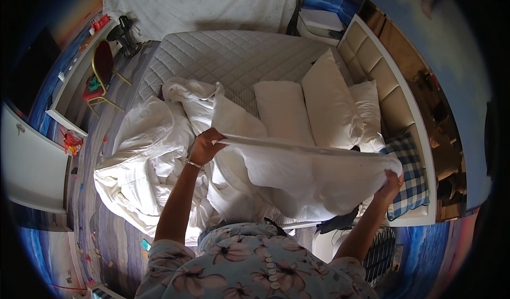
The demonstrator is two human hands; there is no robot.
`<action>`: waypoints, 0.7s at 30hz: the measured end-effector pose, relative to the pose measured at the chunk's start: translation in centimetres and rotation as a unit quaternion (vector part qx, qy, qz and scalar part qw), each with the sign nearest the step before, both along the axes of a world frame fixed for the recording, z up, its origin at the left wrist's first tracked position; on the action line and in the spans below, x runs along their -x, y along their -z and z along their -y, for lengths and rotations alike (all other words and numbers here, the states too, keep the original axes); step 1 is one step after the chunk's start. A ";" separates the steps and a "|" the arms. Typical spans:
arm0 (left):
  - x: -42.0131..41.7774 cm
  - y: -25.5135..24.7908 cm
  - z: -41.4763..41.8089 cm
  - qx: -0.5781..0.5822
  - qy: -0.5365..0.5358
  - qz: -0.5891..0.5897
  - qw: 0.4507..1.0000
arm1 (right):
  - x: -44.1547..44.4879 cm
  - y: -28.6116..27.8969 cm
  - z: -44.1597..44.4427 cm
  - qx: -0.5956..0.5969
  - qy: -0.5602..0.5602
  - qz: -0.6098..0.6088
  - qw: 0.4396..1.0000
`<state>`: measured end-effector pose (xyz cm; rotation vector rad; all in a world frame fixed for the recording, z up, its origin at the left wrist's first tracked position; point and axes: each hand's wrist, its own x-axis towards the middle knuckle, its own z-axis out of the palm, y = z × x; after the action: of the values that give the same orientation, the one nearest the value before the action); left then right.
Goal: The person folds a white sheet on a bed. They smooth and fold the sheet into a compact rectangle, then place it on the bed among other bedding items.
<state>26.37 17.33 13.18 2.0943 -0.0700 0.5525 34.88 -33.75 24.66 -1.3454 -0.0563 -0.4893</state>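
A white cloth, perhaps a sheet or cover (303, 175), is stretched across the view above the bed. My left hand (206, 144) grips its left upper edge, and my right hand (391, 185) grips its right end near the headboard. Heaped white bedding (159, 167) covers the near left part of the quilted mattress (223, 52). Beyond the stretched cloth lie a flat white pillow (282, 111), a large pillow standing tilted (330, 103) and another white pillow (368, 107) behind it. A blue and white checked cushion (410, 175) leans at the headboard, right of my right hand.
A padded headboard (388, 81) bounds the bed on the right. A bedside table (320, 22) stands at its far corner. At left are a red chair with a gold frame (102, 65) and a long white desk (71, 75). Small scraps (89, 255) litter the floor.
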 end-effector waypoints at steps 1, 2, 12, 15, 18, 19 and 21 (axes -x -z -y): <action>0.9 -0.8 0.4 0.021 0.015 -0.017 1.000 | -0.7 -0.1 0.1 -0.002 0.025 -0.016 1.000; 1.9 -1.5 0.8 0.042 0.030 -0.035 0.998 | -1.5 0.1 0.2 -0.005 0.041 -0.021 0.999; 10.3 -14.7 7.3 0.108 0.079 -0.137 0.981 | -5.3 0.3 1.7 0.050 0.197 -0.008 0.979; 11.0 -16.2 9.5 0.153 0.111 -0.085 0.978 | -4.6 0.0 0.6 0.148 0.177 0.059 0.971; 9.2 -16.0 11.0 0.089 0.136 -0.103 0.981 | -2.2 0.0 -3.5 0.247 -0.037 0.082 0.965; 8.6 -14.9 11.8 0.088 0.139 -0.108 0.980 | -1.2 0.0 -5.1 0.276 -0.147 0.084 0.946; 7.2 -12.5 13.2 0.081 0.142 -0.117 0.980 | 1.4 0.0 -9.4 0.317 -0.338 0.084 0.882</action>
<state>19.12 4.15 25.69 1.9332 -0.1782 0.1329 33.52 -24.40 24.63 -1.7937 -0.8684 0.0314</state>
